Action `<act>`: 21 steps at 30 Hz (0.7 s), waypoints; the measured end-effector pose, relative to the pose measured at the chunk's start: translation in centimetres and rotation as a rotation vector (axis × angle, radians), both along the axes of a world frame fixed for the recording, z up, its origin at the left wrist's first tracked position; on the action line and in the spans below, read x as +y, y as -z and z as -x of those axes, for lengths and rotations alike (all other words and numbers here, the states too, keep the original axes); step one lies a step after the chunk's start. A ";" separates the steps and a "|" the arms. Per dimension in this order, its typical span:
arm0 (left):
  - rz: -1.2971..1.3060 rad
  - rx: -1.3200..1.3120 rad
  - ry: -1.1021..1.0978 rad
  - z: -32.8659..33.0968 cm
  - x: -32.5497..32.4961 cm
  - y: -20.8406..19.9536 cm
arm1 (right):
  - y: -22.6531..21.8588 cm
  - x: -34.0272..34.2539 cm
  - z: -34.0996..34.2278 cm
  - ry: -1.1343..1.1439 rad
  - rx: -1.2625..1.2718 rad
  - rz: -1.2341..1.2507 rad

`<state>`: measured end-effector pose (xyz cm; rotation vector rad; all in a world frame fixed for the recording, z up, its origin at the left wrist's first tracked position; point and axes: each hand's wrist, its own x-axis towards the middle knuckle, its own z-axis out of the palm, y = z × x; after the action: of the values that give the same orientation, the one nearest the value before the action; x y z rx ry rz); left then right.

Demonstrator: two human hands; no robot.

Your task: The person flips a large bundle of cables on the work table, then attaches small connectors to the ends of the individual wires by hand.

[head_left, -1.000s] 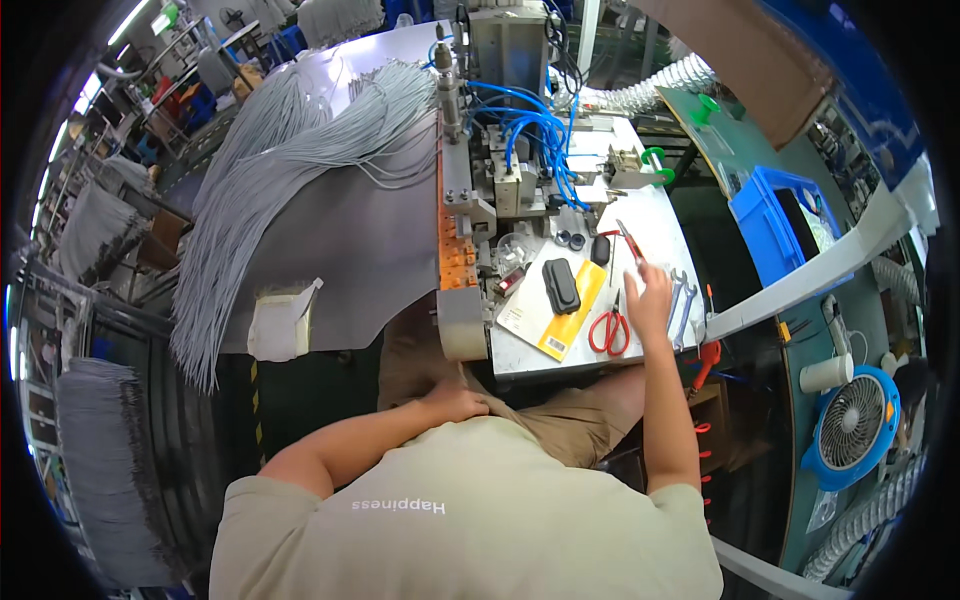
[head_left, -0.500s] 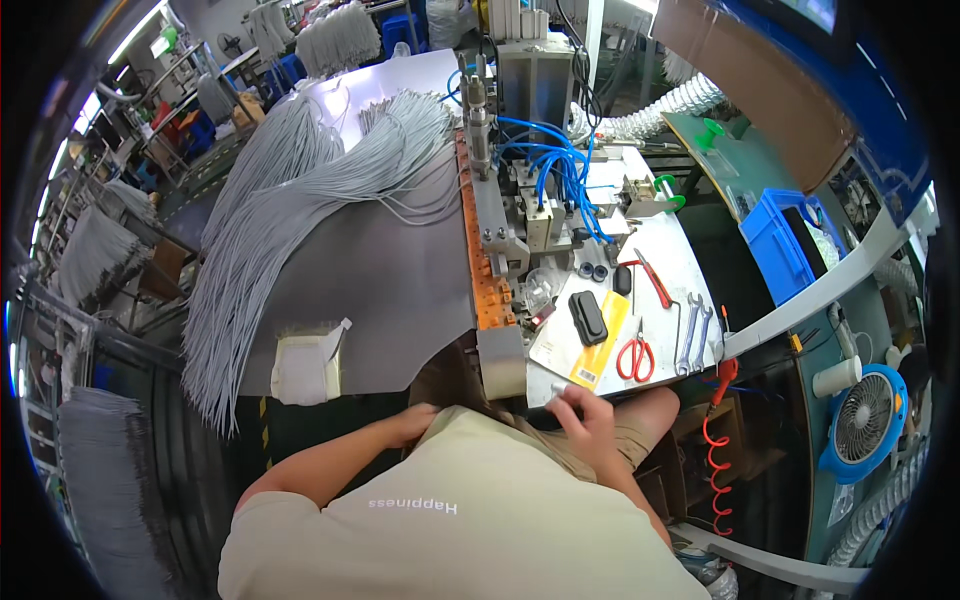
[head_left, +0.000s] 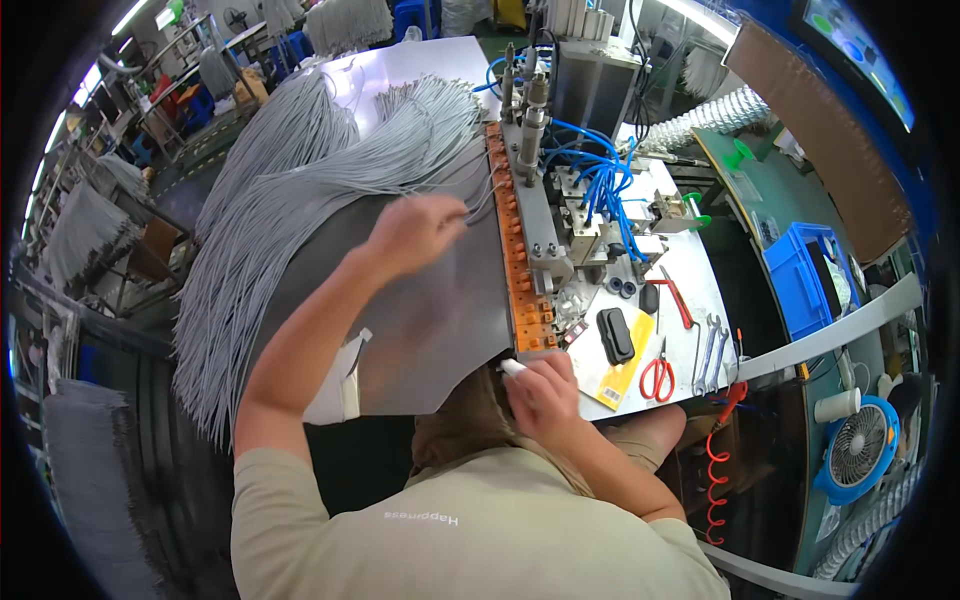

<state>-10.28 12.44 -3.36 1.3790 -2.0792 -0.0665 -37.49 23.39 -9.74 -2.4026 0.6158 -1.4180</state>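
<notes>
My left hand (head_left: 415,235) reaches over the dark table sheet (head_left: 440,310), close to loose grey cable ends by the orange rail. Motion smears its fingers, and whether they touch a cable is unclear. My right hand (head_left: 545,395) is curled closed at the near end of the rail, above my lap. A small white piece (head_left: 512,367) shows at its fingertips; I cannot tell whether it is held or worn on a finger. A large bundle of thin grey cables (head_left: 300,200) drapes over the left of the table. The orange slotted rail (head_left: 512,240) runs along the machine.
Right of the machine (head_left: 600,90) with blue air tubes (head_left: 610,190), a white surface holds red-handled scissors (head_left: 657,378), wrenches (head_left: 710,350) and a black case (head_left: 615,336). A white pad (head_left: 335,395) lies at the table's near edge. A blue fan (head_left: 860,445) stands far right.
My left hand has risen from my lap to the cable ends by the rail. My right hand has moved left to the rail's near end. The view has shifted slightly.
</notes>
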 end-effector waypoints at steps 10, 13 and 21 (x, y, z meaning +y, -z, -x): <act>-0.031 -0.639 -0.329 -6.1 -17.4 6.7 | 2.5 -0.5 -1.1 0.202 -0.115 0.065; -0.209 -0.556 -0.398 -6.2 -19.1 6.0 | 2.3 -0.5 -1.0 0.181 -0.077 0.070; -0.343 -0.369 -0.381 -7.2 -19.6 5.3 | 2.3 -0.5 -1.0 0.175 -0.035 0.071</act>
<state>-3.07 -7.14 -8.70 2.1132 -2.1183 -0.0084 -36.46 22.94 -12.06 -2.4227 0.7963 -1.5733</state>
